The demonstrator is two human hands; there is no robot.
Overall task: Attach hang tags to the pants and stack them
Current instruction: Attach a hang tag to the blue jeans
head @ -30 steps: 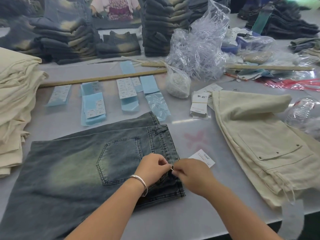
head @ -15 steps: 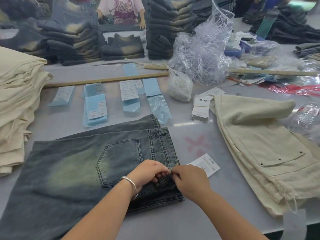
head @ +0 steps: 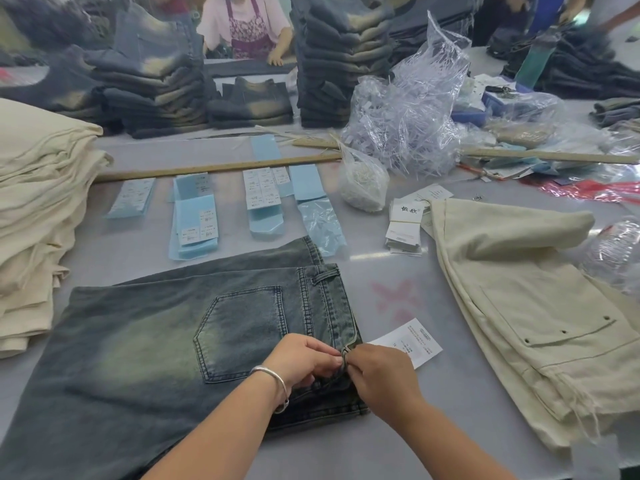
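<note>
Hang tag [head: 408,342] slid right; both hands [head: 341,362] pinch the faded denim jeans' [head: 145,348] belt loop (stiff).

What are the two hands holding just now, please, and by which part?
Both the left hand and the right hand pinch the waistband edge of the washed jeans, at a belt loop.
</note>
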